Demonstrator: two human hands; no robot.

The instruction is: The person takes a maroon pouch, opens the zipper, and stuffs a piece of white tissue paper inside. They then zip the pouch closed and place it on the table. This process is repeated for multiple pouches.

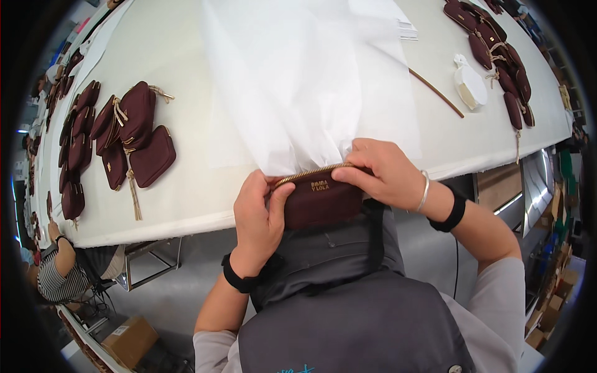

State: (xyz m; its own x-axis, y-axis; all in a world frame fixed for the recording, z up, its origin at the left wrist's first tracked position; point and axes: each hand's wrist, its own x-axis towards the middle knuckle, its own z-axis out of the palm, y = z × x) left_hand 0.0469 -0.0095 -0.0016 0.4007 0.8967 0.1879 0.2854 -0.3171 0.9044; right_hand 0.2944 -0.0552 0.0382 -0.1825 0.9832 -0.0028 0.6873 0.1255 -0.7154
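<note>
A small dark maroon zip pouch (320, 208) with a brass-coloured zipper and gold lettering hangs at the table's front edge, between my two hands. My left hand (258, 205) is closed on its left top corner, thumb on the front face. With thumb and fingers pinched, my right hand (382, 171) grips the top edge near the right end of the zipper. White tissue paper (292, 93) runs from the pouch's opening back across the table, gathered where it meets the zipper. Whether any paper is inside the pouch is hidden.
Maroon pouches with beige cords lie in a pile (137, 124) on the left of the white table (193, 205) and in a row (497, 56) at the far right. A thin brown strip (435, 93) and a white roll (469, 87) lie nearby. Another person (62, 267) sits at lower left.
</note>
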